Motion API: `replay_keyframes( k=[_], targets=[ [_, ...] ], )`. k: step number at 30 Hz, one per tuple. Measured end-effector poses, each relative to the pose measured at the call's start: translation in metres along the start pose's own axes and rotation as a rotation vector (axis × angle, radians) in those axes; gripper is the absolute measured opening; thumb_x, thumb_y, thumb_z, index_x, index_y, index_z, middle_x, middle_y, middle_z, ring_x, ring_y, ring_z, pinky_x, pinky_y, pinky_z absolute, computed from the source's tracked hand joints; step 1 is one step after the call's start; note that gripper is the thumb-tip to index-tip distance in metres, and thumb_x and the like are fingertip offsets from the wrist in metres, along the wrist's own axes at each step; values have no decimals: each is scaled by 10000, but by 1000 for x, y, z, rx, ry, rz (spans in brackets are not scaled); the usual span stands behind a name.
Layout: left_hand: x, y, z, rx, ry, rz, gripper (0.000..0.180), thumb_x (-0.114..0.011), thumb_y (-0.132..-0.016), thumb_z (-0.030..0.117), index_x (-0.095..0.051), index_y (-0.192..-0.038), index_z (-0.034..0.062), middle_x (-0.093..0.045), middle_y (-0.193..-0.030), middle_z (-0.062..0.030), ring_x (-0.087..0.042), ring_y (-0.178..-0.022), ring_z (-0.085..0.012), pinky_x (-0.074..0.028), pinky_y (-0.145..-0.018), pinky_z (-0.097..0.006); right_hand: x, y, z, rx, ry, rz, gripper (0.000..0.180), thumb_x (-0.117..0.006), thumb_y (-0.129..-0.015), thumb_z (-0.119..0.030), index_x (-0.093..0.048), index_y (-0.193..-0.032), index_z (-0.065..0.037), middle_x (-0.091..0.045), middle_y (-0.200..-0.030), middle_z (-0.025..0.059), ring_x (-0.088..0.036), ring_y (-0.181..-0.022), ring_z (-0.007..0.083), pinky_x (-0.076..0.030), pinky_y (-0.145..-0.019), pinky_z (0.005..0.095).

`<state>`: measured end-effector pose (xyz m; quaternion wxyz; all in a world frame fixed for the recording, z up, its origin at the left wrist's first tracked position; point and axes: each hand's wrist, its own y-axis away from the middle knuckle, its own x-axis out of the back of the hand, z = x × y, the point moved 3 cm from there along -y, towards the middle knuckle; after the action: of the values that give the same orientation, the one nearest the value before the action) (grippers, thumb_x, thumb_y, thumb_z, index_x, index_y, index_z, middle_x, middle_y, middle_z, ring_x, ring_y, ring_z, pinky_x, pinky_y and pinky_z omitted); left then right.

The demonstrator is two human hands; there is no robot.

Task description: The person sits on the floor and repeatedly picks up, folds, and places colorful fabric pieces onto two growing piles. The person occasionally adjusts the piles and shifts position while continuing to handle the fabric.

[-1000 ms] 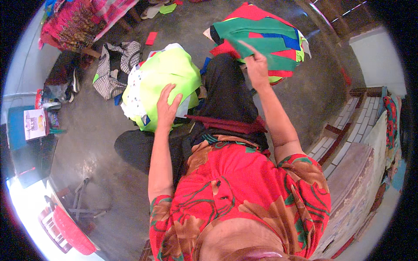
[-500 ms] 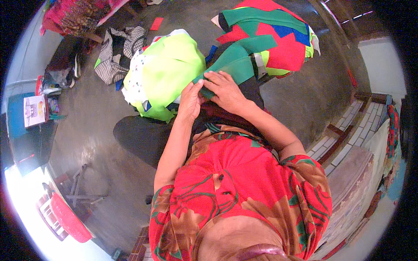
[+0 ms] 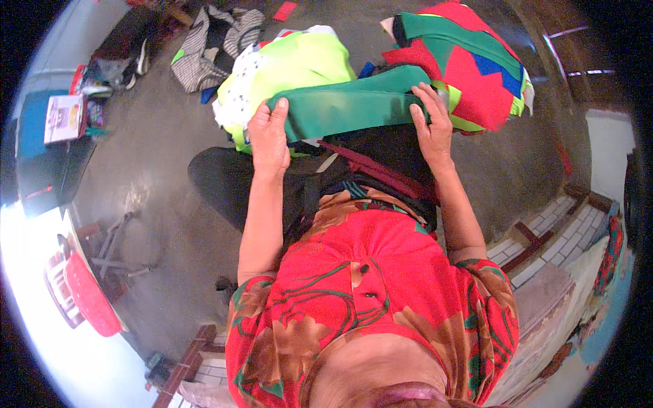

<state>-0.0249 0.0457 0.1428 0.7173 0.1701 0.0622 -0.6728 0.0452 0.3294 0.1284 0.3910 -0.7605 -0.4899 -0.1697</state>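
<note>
A long strip of green fabric (image 3: 347, 112) stretches between my two hands above my lap. My left hand (image 3: 271, 136) grips its left end, thumb on top. At the other end my right hand (image 3: 432, 126) holds it, with the fingers behind partly hidden. A second length of green cloth shows behind the strip's upper edge; whether it is one folded piece I cannot tell. Just beyond lies a heap of neon yellow fabric (image 3: 306, 64) with white dotted cloth (image 3: 238, 92) on its left side. Maroon cloth (image 3: 381, 170) lies across my lap under the strip.
Far right is a pile of red, green and blue fabric pieces (image 3: 476, 68). A checked grey cloth (image 3: 197, 64) and a red scrap (image 3: 285, 11) lie on the floor (image 3: 156, 129). A red plastic chair (image 3: 92, 296) stands at lower left, a tiled wooden-framed bench (image 3: 544, 238) at right.
My hands, close together at one end before, have moved apart. The green strip is now spread out between them.
</note>
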Motion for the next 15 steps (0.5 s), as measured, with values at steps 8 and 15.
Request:
replay_keyframes(
  k=[8,15],
  targets=[
    [11,-7,89,-48,-16,-97,208,-605,-889,167,-576,-1010,0,-634,-839,-61,-606,-622,-118,-508,-469,-267,-23,2,-14,152,115,-36,373,-632,-822,-171,-582,-1183,-93,-536,-1269,106,-456,-1230,262,-297,-1028,405],
    [-27,-31,148,-209,-9,-169,284,-606,-878,196,-571,-1086,5,-651,-945,-78,-638,-798,-158,-542,-672,-305,-15,5,-11,109,107,51,421,-615,-834,-186,-544,-1239,-96,-437,-1372,122,-357,-1304,314,-257,-1057,435]
  ],
)
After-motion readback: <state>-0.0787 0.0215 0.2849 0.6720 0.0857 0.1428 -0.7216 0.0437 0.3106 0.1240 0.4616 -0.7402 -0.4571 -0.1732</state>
